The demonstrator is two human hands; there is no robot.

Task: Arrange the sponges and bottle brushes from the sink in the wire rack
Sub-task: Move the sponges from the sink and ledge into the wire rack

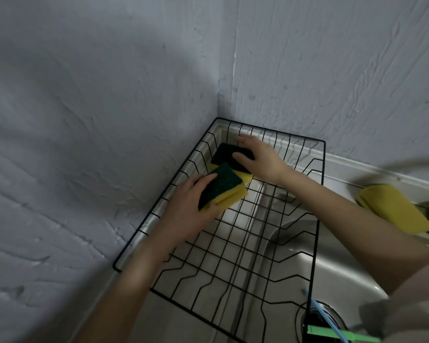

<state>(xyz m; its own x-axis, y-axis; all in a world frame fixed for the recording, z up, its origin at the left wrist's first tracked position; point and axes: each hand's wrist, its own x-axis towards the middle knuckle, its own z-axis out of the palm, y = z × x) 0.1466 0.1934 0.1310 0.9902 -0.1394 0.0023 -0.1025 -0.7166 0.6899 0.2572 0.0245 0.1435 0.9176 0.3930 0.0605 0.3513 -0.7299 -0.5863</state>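
A black wire rack point(317, 194) lies across the left part of a steel sink point(344, 271), in the wall corner. My left hand point(186, 211) grips a yellow sponge with a dark green scrub face point(223, 188) over the rack's far left part. My right hand point(258, 157) rests on a second green-and-yellow sponge point(227, 153) lying in the rack's far corner; fingers lie over its top. In the sink near the drain lie a blue brush handle point(325, 318) and a green handle point(342, 334).
Yellow sponges or cloths point(391, 206) sit on the sink's back ledge at right. Grey textured walls close in on the left and behind the rack. The sink drain point(332, 310) is at lower right, partly under the handles.
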